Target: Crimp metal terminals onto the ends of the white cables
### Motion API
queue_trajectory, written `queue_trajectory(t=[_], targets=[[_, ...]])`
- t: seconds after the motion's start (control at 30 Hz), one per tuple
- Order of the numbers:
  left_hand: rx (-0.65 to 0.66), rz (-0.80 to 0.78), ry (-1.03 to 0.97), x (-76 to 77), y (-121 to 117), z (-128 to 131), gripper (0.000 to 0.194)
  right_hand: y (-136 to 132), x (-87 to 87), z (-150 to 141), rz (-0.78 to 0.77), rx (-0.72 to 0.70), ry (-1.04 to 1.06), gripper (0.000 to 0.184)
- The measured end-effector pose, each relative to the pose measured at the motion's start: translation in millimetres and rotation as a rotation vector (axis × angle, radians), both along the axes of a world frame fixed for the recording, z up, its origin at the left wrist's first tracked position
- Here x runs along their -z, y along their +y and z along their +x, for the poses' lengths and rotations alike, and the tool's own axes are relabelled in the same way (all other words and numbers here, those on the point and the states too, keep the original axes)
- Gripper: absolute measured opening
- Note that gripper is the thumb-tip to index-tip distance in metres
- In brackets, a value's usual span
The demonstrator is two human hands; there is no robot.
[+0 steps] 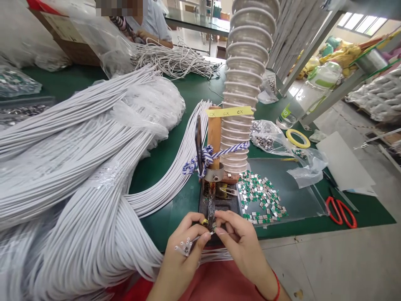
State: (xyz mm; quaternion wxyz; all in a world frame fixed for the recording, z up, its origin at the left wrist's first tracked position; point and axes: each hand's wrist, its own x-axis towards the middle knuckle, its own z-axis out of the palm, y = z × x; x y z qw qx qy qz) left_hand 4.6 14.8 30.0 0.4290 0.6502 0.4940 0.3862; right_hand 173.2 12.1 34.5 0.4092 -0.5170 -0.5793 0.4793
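Note:
My left hand (pixel 184 246) is closed round several thin white cables (pixel 185 246), whose cut ends stick out over its back. Its thumb and forefinger pinch one cable near the tip of an upright soldering iron (pixel 211 205). A small yellow piece sits by the left forefinger; its kind is unclear. My right hand (pixel 236 236) is pinched at the same spot, apparently on a tiny connector with a green board (pixel 214 227), mostly covered by the fingers. The iron has an orange handle (pixel 214 138), tied with blue-and-white cord (pixel 206 156) above a dark base (pixel 203 205).
Large bundles of white cable (pixel 78 179) fill the left. Small metal connectors with green boards (pixel 260 196) lie on a mat to the right. A ribbed hose (pixel 247 83) rises behind the iron. Red-handled scissors (pixel 341 211), yellow tape (pixel 297 138) and a bottle (pixel 308 94) stand further right. A person (pixel 150 25) sits opposite.

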Motion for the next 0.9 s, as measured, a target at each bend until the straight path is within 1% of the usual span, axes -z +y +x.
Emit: queue_trajectory(t=[0.1,0.27,0.37,0.5,0.57,0.63,0.77,0.9], targets=[[0.008,0.005,-0.009,1.3,0.1,-0.7,0.027,1.5,-4.5,1.1,0.029,-0.042,-0.008,0.023],[0.041,0.019,-0.033,1.9,1.9,-1.9,0.025,4.7,-11.2,1.8,-0.019,-0.076,-0.019,0.019],[0.063,0.036,-0.059,-1.2,1.9,-1.4,0.025,3.2,-9.1,1.9,-0.036,-0.076,0.001,0.018],[0.038,0.049,-0.066,-4.5,-0.7,-0.4,0.025,-3.2,-2.0,3.4,-0.066,-0.003,0.113,0.013],[0.015,0.07,-0.05,-4.9,-2.1,-0.3,0.023,-6.5,0.5,4.3,-0.033,0.019,0.198,0.014],[-0.011,0.091,-0.03,-5.6,-2.5,-0.2,0.023,-8.6,1.2,4.0,0.018,0.029,0.237,0.012],[-0.051,0.108,-0.016,-9.1,0.7,0.9,0.026,-8.6,-0.5,-1.8,0.052,0.058,0.152,0.012],[-0.073,0.095,-0.029,-11.4,5.1,2.3,0.027,-6.5,-1.3,-9.6,0.134,0.078,0.095,0.014]])
